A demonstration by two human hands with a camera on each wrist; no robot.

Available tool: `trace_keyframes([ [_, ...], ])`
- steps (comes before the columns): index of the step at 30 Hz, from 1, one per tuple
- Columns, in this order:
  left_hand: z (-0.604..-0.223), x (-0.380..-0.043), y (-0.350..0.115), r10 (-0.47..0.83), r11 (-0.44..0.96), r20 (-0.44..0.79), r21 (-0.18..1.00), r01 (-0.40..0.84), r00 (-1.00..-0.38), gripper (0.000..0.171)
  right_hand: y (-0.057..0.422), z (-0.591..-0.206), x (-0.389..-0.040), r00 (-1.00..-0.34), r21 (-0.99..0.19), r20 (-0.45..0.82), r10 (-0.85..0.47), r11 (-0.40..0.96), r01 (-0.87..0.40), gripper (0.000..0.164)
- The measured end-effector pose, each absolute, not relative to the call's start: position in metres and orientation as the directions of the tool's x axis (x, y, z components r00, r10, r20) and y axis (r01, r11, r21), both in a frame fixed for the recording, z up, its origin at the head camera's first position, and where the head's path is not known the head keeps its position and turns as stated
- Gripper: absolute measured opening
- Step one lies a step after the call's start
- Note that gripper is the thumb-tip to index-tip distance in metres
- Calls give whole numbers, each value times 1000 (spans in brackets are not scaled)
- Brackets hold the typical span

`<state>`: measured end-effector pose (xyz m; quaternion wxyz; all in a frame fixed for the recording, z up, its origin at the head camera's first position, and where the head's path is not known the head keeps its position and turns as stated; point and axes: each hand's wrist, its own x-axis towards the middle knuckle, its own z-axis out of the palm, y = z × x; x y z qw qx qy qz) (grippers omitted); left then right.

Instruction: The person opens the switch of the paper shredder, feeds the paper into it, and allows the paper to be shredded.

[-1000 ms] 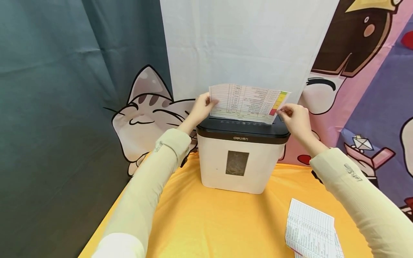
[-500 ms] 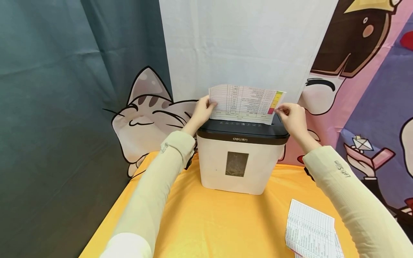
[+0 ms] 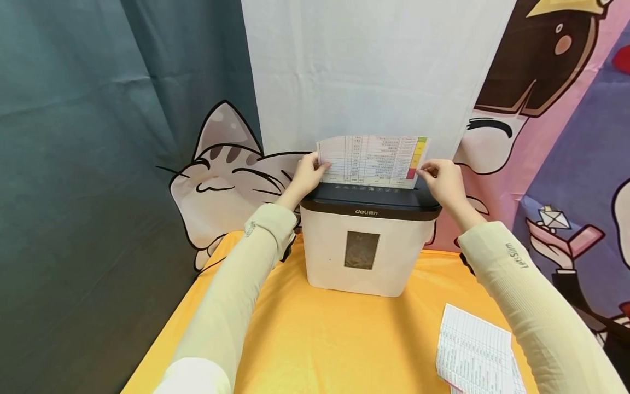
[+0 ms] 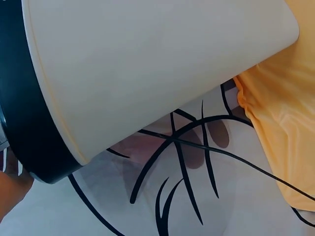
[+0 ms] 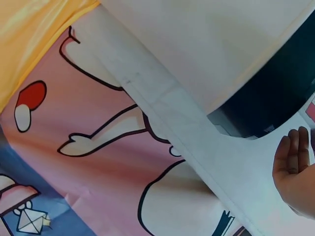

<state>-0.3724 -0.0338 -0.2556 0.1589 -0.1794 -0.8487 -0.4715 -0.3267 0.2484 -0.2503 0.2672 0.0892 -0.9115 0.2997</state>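
A printed sheet of paper (image 3: 369,158) stands upright at the top slot of a white paper shredder (image 3: 320,246) with a black lid. Colour blocks in green, yellow and red run down the sheet's right side. My left hand (image 3: 308,174) pinches its left edge, thumb in front. At the opposite edge, my right hand (image 3: 444,178) pinches the paper between thumb and forefinger. In the left wrist view only part of the left hand (image 4: 12,194) shows beside the lid. The right hand (image 5: 295,172) appears at the right border of the right wrist view, near the lid's corner.
More printed sheets (image 3: 474,350) lie on the yellow tablecloth (image 3: 320,339) at the front right. Cartoon-printed cloth (image 3: 226,186) hangs close behind the shredder. A dark cable (image 4: 236,156) passes beside the shredder in the left wrist view.
The sheet has straightened, and its top edge sits slightly lower over the slot. Both hands stay at its edges; the right has shifted a little left, the left slightly down.
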Motion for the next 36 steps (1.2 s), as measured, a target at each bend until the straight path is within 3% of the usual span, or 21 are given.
trace_keyframes([
  [8, -257, -370, -34, 38, 420, 565, 740, 526, -824, 18, 253, -256, -325, -869, -532, 495, -1, 790, -304, 21],
  [20, -266, -372, -36, 26, 515, 558, 704, 490, -829, 23, 242, -255, -332, -754, -663, 629, 189, 637, -393, 16],
  [36, -272, -369, -37, 60, 567, 505, 693, 446, -861, 17, 245, -270, -331, -804, -631, 578, 141, 702, -330, 16],
])
